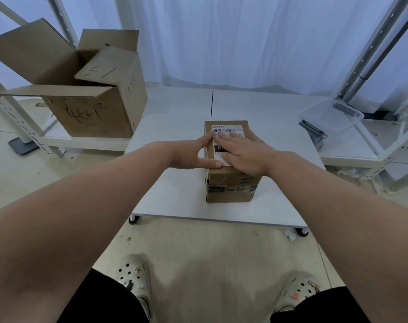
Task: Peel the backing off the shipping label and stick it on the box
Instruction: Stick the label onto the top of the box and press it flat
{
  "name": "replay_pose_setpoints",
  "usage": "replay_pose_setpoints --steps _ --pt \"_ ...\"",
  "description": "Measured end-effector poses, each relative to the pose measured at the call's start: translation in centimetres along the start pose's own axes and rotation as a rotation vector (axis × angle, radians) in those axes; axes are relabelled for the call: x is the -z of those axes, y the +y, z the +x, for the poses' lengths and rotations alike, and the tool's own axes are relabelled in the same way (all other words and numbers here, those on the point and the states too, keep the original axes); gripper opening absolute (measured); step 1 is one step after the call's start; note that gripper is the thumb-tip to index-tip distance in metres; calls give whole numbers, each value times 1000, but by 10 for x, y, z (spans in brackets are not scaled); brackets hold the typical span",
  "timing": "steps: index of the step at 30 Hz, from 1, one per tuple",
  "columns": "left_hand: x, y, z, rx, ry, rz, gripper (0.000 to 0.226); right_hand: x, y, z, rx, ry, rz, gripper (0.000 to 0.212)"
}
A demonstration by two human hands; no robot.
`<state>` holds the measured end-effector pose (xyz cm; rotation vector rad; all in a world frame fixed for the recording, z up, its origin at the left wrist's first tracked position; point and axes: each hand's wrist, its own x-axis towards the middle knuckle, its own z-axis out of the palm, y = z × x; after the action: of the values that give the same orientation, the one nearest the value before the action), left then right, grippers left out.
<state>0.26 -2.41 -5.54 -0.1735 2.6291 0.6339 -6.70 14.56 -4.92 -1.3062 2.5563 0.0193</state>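
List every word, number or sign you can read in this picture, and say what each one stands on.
"4", then unclear strokes: handwritten in marker on the front of the large open carton.
"0": white on a black band of the shipping label, partly under the right hand.
Barcode, logo and digits at the label's far end: too small to read.
Print on the tape around the small box: blurred.
Shoe charm lettering: unreadable.

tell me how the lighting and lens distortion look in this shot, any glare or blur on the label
Head view: soft, bluish backlight through the curtain; strong wide-angle bending of the forearms and side racks; no glare on the shipping label, but its print is too soft to read; both hands partly cover it.
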Motion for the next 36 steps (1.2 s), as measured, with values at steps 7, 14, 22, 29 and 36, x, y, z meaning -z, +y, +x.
replay_pose_setpoints --steps 7,14,22,29,36 --pt "-1 -5 4 -1 32 -13 77 0 -1 15 -84 23 7 55" --pt "5 -4 25 56 301 125 56 1 6 -5 148 170 -16 46" --pt "5 -7 37 -51 360 -109 53 -2 5 11 17 124 -61 47" --pt "2 -12 39 -50 346 -91 52 -3 -4 32 -102 96 -31 50" --pt "2 -11 39 3 315 -2 54 0 3 36 -163 89 -68 55"
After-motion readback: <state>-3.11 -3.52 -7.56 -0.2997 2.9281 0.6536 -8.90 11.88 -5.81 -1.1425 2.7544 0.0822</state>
